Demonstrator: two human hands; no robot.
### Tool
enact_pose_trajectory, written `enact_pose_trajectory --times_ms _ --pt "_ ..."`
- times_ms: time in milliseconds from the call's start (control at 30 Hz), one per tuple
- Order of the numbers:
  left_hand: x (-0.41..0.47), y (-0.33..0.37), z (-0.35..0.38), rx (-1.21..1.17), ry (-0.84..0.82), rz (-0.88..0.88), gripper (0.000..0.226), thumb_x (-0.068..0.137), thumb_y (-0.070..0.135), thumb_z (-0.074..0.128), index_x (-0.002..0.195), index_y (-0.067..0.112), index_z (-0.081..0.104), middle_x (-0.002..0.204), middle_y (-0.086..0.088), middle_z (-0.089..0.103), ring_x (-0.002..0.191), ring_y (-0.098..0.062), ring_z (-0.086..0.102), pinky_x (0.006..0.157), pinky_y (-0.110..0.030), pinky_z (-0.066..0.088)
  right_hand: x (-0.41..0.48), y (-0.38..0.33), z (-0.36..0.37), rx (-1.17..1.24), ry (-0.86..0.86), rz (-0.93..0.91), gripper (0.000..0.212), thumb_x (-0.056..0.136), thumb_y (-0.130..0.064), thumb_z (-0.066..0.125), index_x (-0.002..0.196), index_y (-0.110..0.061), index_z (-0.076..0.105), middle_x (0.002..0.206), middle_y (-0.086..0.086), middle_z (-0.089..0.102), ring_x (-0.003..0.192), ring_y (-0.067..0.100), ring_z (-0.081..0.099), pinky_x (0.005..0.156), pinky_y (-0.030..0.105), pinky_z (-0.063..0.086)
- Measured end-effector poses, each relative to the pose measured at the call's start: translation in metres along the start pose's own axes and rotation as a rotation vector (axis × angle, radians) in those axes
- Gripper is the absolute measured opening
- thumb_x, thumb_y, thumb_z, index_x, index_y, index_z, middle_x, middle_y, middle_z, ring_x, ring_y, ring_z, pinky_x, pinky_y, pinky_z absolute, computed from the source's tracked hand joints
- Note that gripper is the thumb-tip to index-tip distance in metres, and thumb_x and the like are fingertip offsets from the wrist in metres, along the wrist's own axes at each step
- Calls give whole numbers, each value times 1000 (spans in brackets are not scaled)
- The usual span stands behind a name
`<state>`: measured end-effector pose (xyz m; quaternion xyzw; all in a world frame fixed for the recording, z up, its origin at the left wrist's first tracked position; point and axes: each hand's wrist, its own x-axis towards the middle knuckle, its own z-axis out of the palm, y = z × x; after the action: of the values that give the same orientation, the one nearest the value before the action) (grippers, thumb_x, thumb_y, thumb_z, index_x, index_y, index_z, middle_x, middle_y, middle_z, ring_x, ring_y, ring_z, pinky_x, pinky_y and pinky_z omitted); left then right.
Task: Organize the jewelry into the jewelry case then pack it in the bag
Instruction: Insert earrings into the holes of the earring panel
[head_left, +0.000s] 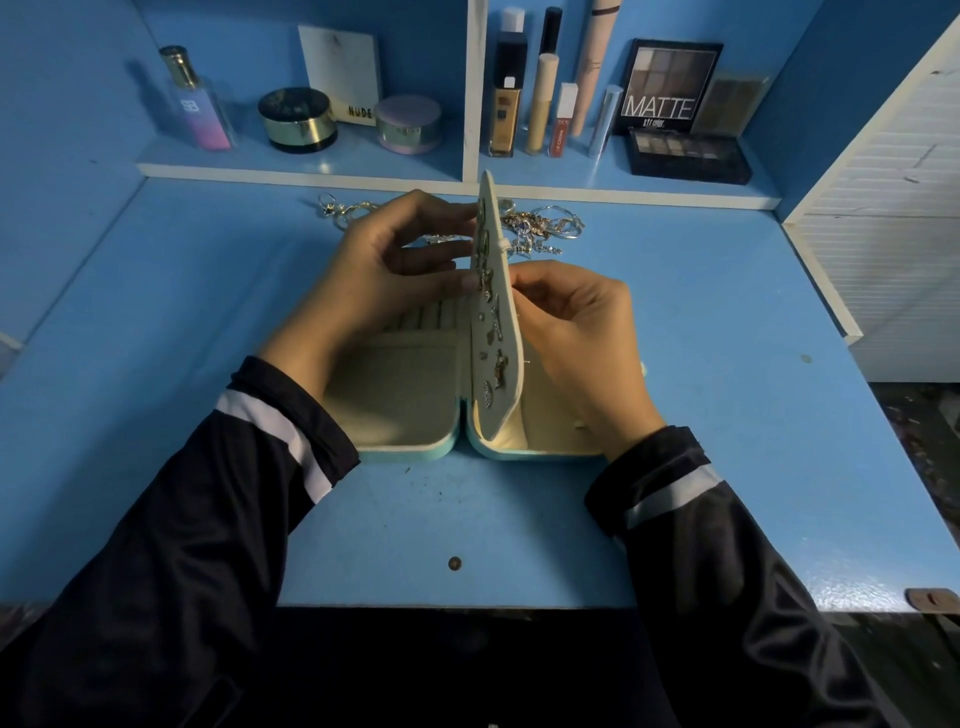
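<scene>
Cream-lined jewelry case open flat on counter, earring panel stood on edge between both hands.
Left hand fingers pressed on studded face as bracing; right hand fingers pinching rear rim, presumably to reach posts behind. Loose jewelry heaped just beyond fingertips, unsorted; no bag visible.

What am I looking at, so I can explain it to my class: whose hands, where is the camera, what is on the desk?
No machine: a person wears one camera on the head, looking down at their own hands. On the blue desk lies an open jewelry case, its earring panel standing upright with earrings pinned on. The left hand steadies the panel with straight fingertips; the right hand pinches at its other side. Loose jewelry lies behind the case.
</scene>
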<state>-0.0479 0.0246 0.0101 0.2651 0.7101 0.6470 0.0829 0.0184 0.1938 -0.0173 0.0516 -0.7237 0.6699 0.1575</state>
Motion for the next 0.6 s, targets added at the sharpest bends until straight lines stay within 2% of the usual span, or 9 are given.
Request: enact_pose_trajectory --times_ms 67,233,400,467,600 --pt "0 0 0 5 -2 5 38 67 15 70 102 17 54 118 9 60 107 3 64 86 -14 51 -1 0 0 2 7 -3 13 88 -6 68 98 1 73 91 9 75 82 17 70 76 28 56" --pt "1 -4 -2 -11 -8 0 40 67 16 72 103 19 56 113 14 65 109 -1 64 87 -17 52 1 -2 -2 20 -17 34 13 87 -7 68 97 1 72 91 10 74 84 24 70 78 34 57" --pt "2 -5 -3 -14 -10 4 42 68 15 73 107 19 57 118 7 63 111 -4 64 89 -19 52 -2 -6 -10 65 -49 97 23 87 -9 68 107 2 68 104 15 72 98 32 68 92 48 54" --pt "2 -5 -3 -18 -14 4 43 68 15 73 107 20 57 118 6 63 110 -5 65 88 -19 52 -7 -10 -14 80 -35 99 25 87 -8 68 110 2 67 108 15 71 102 32 67 94 46 53" --pt "1 -5 -2 -14 -21 3 43 69 15 74 109 23 59 117 8 64 110 -8 65 89 -20 52 -25 -21 -21 95 -2 60 26 88 -5 66 114 1 65 114 11 70 106 22 66 89 28 52"
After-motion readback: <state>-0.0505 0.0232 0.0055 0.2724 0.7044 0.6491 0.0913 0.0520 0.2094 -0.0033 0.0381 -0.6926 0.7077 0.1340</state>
